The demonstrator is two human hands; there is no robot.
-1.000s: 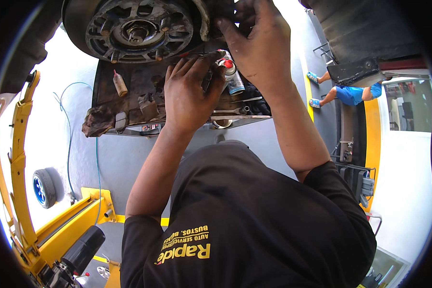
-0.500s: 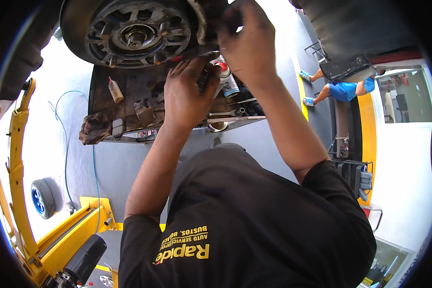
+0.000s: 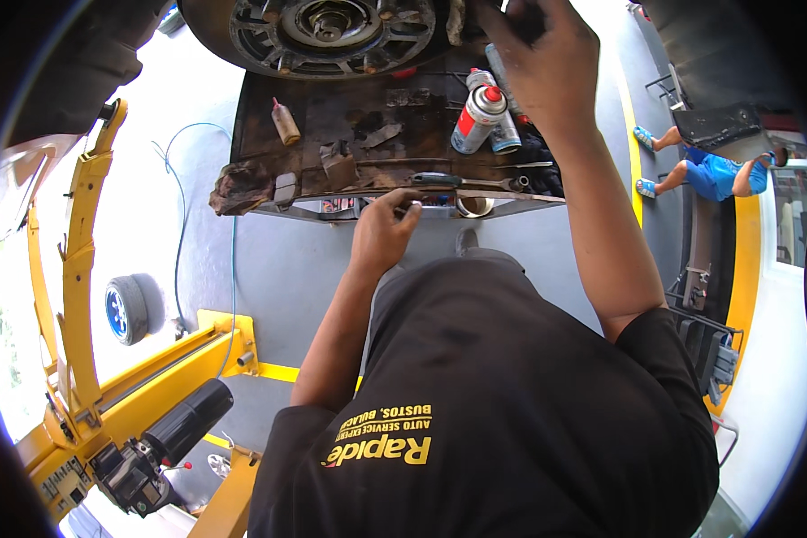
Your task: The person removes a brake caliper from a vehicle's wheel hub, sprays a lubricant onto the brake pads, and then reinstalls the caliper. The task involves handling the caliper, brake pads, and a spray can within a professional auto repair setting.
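A round metal wheel hub with its brake disc (image 3: 332,27) hangs at the top of the view. My right hand (image 3: 538,63) is raised beside it, fingers closed on a dark part at the disc's right edge. Below stands a dirty brown tool tray (image 3: 359,117). My left hand (image 3: 386,229) is at the tray's front edge with its fingers curled together, right next to a wrench with a dark blue handle (image 3: 466,182). Whether those fingers pinch anything is hidden.
On the tray are two spray cans (image 3: 480,117), a small brown bottle (image 3: 285,121) and bits of rag. A yellow lift arm (image 3: 81,269) runs down the left, with a loose wheel (image 3: 125,309) on the floor. A person in blue (image 3: 708,170) sits at right.
My left hand has come down from the hub to the tray's front edge near the wrench. My right hand stays up at the brake disc.
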